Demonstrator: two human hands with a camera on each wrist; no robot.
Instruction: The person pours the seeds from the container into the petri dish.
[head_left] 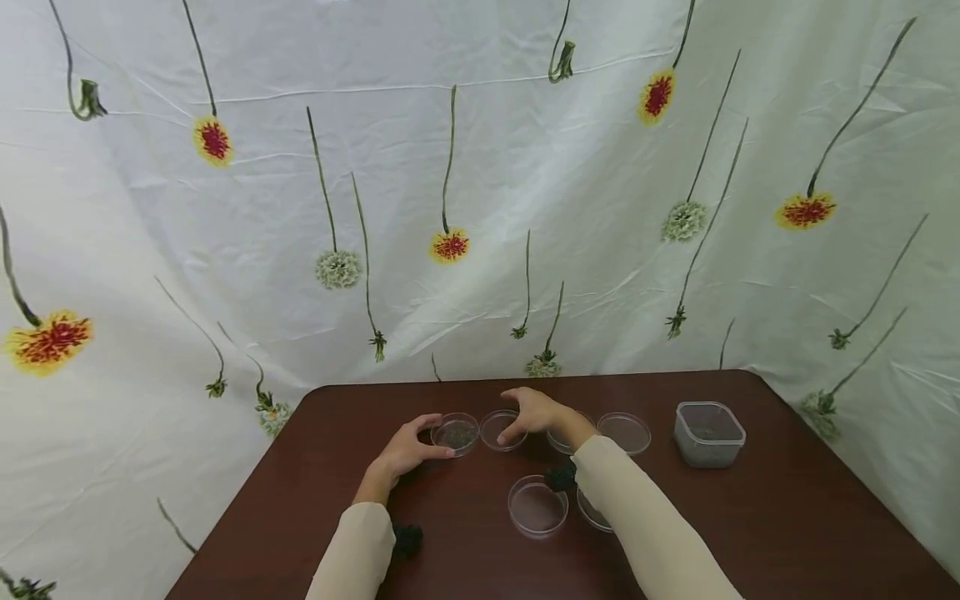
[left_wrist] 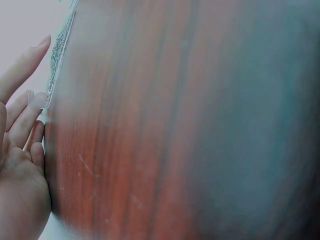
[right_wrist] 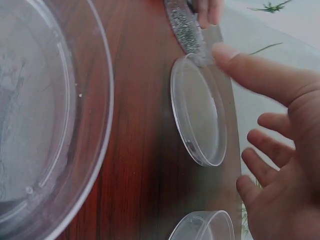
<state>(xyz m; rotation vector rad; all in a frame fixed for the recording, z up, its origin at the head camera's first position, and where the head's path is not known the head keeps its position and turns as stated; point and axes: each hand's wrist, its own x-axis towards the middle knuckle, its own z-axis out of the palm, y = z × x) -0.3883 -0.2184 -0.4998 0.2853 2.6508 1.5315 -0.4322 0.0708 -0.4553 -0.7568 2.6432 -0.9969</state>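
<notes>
A clear petri dish holding dark granules [head_left: 455,434] stands at the left end of the back row. My left hand [head_left: 405,448] holds it at the rim, with thumb and fingers on different sides; the left wrist view shows the dish [left_wrist: 59,55] edge-on beside the hand [left_wrist: 20,165]. Just right of it, a second petri dish [head_left: 495,427] has no visible contents. Over this dish hovers my right hand [head_left: 536,411], thumb and fingers spread. In the right wrist view a gap shows between the right hand [right_wrist: 280,150] and that dish [right_wrist: 200,112].
Farther right in the back row are two more petri dishes, one partly behind my right wrist and one in plain view [head_left: 624,433]. A front petri dish [head_left: 537,505] has another beside it under my right forearm. A clear square tub [head_left: 708,435] stands right on the brown table [head_left: 450,550].
</notes>
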